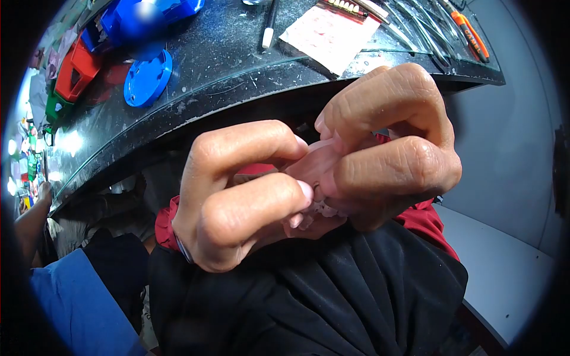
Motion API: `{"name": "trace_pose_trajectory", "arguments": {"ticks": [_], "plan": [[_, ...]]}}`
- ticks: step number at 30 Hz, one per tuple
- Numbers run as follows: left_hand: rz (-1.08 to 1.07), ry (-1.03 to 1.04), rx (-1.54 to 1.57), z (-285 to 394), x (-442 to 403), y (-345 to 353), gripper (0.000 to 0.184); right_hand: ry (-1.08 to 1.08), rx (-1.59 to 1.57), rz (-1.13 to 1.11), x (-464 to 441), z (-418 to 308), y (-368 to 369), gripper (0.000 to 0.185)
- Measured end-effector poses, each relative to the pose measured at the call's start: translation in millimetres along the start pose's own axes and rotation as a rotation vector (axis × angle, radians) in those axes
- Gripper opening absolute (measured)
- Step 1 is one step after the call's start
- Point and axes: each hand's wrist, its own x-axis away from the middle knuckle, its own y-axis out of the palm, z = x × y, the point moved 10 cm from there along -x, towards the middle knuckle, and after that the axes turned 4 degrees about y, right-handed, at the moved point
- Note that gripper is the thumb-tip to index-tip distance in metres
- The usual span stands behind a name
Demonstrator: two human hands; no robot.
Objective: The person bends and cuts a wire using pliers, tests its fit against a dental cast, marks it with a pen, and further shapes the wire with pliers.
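Above my lap, both hands meet around a small, pale pink, translucent piece (pixel 314 161) with whitish lumps (pixel 325 209) along its lower side. My left hand (pixel 231 190) is closed, with thumb and fingertips pressing the piece from the left. From the right, my right hand (pixel 395 142) pinches it with bent fingers. Much of the piece is hidden behind the fingers, so its exact kind is unclear.
The black bench (pixel 219 95) curves ahead, its front edge just beyond my hands. On it are a blue round plastic part (pixel 148 78), a white-tipped pen-like tool (pixel 268 32), a stained paper (pixel 329 38), metal tools (pixel 415 29) and an orange-handled cutter (pixel 470 35). A person in blue (pixel 83 302) is at left.
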Motion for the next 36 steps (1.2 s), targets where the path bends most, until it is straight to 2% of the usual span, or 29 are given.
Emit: {"name": "trace_pose_trajectory", "arguments": {"ticks": [9,18,30,33,36], "plan": [[-0.089,0.012,-0.056,2,-1,3,0.042,0.084,-0.043,-0.086,-1,5,2,0.024],[-0.121,0.027,-0.089,2,0,6,0.050,0.005,-0.003,-0.025,3,2,1,0.020],[-0.042,-0.013,-0.040,-3,1,8,0.058,0.067,0.011,-0.131,1,5,1,0.021],[-0.074,-0.073,0.064,-12,2,10,0.069,0.061,0.000,-0.246,-1,7,4,0.024],[-0.027,-0.278,0.260,-28,3,10,0.065,0.102,-0.032,-0.380,4,15,7,0.030]]}}
